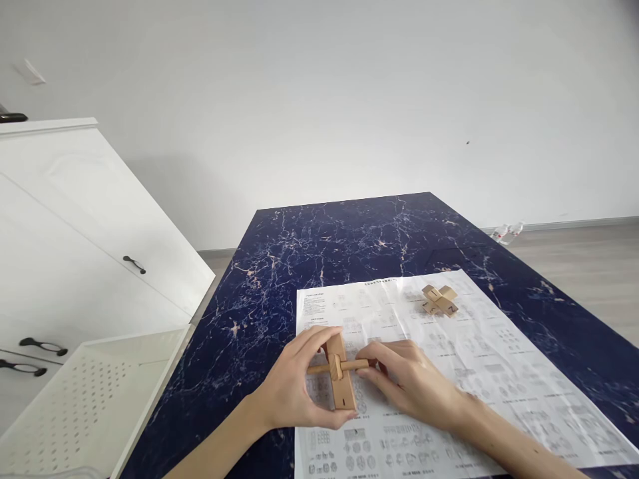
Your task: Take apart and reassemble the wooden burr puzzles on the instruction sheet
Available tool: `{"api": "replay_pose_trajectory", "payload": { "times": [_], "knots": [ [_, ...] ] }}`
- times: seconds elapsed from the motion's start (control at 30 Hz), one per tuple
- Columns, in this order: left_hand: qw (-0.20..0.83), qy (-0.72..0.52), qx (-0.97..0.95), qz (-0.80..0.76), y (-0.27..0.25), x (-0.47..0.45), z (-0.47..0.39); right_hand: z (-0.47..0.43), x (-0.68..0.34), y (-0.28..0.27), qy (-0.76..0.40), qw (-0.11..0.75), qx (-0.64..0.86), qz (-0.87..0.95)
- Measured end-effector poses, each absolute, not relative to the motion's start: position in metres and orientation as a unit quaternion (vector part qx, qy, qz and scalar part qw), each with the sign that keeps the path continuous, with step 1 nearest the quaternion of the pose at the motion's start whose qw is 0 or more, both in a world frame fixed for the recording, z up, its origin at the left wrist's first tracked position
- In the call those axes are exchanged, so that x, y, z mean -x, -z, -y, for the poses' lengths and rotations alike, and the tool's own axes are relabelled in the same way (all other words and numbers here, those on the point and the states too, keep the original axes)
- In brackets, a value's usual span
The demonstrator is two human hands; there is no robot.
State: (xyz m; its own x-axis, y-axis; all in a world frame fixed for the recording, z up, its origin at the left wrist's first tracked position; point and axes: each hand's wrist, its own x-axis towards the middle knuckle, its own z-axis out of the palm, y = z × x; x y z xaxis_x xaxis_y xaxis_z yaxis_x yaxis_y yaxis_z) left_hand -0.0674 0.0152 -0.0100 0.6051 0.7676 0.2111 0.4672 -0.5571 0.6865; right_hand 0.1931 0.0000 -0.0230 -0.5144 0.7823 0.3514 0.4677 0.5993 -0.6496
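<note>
Above the near part of a large printed sheet, I held a half-joined wooden piece between both hands. My left hand gripped a wooden block by its two ends, fingertips over the far end and thumb under the near one. My right hand pinched the right end of a thin rod that crossed the block. As far as I could judge, the parts were already interlocked: a small, angular middle piece sat where they met, and the rod stuck out on both sides. How firmly they fitted, or whether any part was missing, I could not tell. Farther off to the right on the sheet, apart from my hands, stood a wooden cross, looking fully fitted together, its stubby square arms marked with dark numerals.

The wood was pale tan and straight-edged, seemingly smooth, with a dark stroke near the block's close end. The paper was white, thin-looking and creased, covered in rows of small grey diagrams. Beneath it spread a dark blue tabletop, patterned like marble with fine, pale, branching veins. To the left stood a white cabinet with dark, curved handles.
</note>
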Motion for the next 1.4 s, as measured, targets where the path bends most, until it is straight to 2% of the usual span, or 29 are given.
{"api": "replay_pose_trajectory", "payload": {
  "times": [0.43, 0.67, 0.97, 1.4],
  "knots": [
    [0.289, -0.248, -0.852, -0.36, 0.007, 0.066, -0.016, 0.002, -0.193, 0.028, -0.278, 0.306, 0.386, 0.825],
    [0.261, -0.237, -0.858, -0.375, 0.0, 0.064, -0.015, 0.004, -0.194, 0.025, -0.285, 0.341, 0.388, 0.807],
    [0.339, -0.263, -0.819, -0.382, 0.0, 0.06, -0.017, 0.003, -0.193, 0.017, -0.36, 0.344, 0.406, 0.766],
    [0.378, -0.283, -0.791, -0.39, -0.01, 0.054, -0.017, 0.0, -0.192, 0.01, -0.393, 0.354, 0.404, 0.746]
  ]
}}
